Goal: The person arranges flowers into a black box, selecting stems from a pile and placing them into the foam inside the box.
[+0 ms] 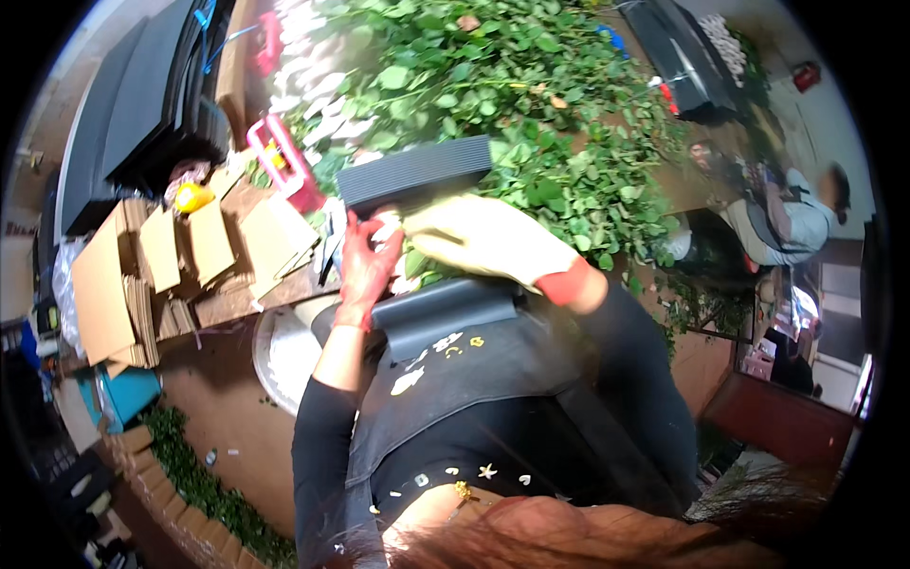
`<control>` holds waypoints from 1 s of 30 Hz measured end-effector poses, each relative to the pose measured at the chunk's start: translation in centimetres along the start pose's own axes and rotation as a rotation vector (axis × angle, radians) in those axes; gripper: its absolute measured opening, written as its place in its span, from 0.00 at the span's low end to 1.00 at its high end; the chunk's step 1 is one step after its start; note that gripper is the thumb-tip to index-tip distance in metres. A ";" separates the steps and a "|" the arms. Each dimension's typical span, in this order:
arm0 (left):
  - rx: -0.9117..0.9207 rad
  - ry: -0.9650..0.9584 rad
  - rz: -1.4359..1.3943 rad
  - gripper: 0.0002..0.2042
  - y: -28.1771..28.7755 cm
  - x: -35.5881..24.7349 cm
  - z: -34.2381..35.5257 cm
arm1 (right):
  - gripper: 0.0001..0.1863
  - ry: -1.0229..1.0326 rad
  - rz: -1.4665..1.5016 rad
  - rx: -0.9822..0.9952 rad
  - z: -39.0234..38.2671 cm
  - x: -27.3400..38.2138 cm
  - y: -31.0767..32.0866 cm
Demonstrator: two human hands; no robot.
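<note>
My left hand (368,270), in a red glove, curls its thumb and fingers around a pale flower head (387,229), perhaps a rose. From the right, my right hand (479,237), in a yellow glove with a red cuff, stretches its fingers flat toward the same flower. Its fingertips are slightly blurred. Just beyond both hands stands a black ribbed board (414,173), tilted. On the near side, against my apron, is a dark, smooth curved panel (450,311). Some pale petals and green leaves show between the hands and that panel.
Leafy green stems (531,95) cover the worktable, with white-wrapped flower heads (322,76) on its left. A pink plastic holder (286,166) and cardboard pieces (171,251) lie at left. Black sheets (142,104) are stacked behind. Another person (791,223) is at the right.
</note>
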State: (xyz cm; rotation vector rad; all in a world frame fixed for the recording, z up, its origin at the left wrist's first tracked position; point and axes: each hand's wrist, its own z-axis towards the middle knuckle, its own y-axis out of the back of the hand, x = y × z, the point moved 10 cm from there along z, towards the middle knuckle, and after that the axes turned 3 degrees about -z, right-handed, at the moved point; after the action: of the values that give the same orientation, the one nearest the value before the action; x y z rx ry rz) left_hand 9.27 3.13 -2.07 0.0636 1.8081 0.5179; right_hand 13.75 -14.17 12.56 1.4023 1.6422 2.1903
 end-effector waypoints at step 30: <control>0.303 0.069 -0.374 0.20 3.9 0.0 -0.4 | 0.19 -0.187 0.064 0.400 -1.4 2.0 5.2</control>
State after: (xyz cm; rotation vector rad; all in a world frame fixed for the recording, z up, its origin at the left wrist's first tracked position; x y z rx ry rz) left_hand 8.02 6.46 -0.49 -0.0855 1.8970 -0.0201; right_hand 13.88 -16.34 17.89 1.7119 2.0645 1.7541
